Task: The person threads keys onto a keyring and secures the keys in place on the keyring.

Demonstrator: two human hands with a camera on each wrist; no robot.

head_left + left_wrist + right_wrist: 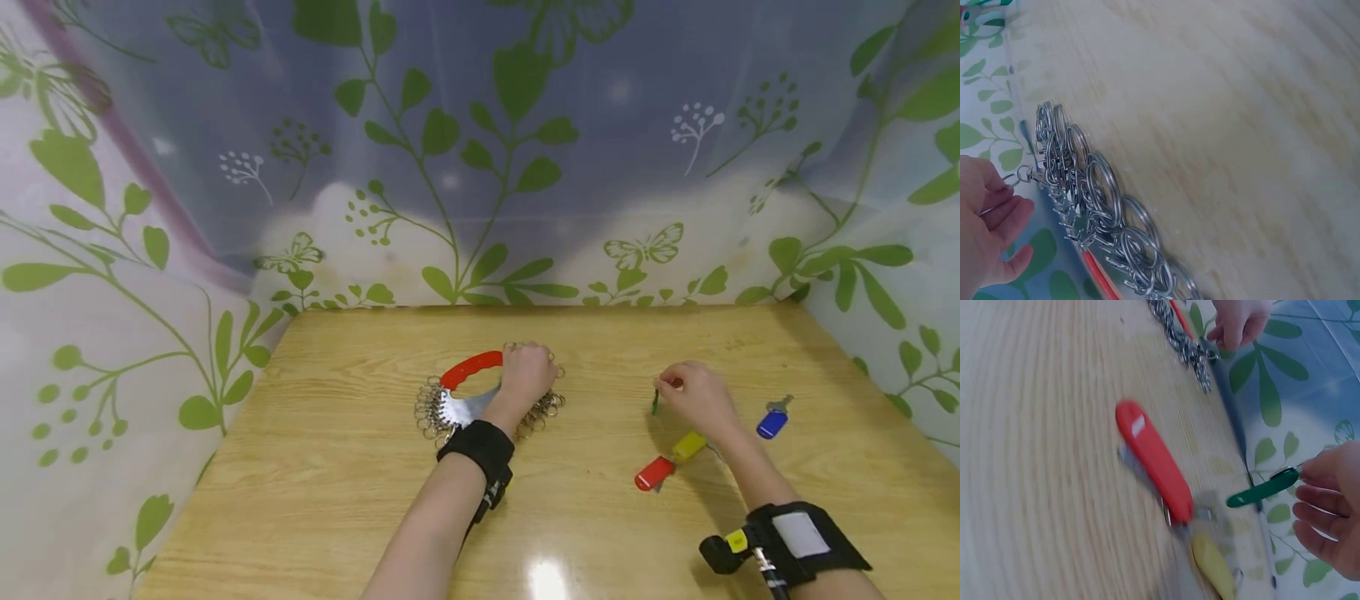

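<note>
A key holder (472,367) with a red handle and a toothed metal plate lies on the table, hung with several split rings (1102,181). My left hand (527,371) is at its far right side. Thumb and fingers pinch one split ring (1012,179) on a small clasp. To the right, my right hand (701,400) pinches a green key tag (1264,489) by its ring end, and the tag hangs above the table. Below it lie a yellow key tag (688,446) and a red key tag (655,473), close together with their keys.
A blue key tag (772,423) with a key lies right of my right hand. The wooden table (315,483) meets leaf-patterned curtains (465,208) at the back and both sides. Each wrist wears a black strap with a camera.
</note>
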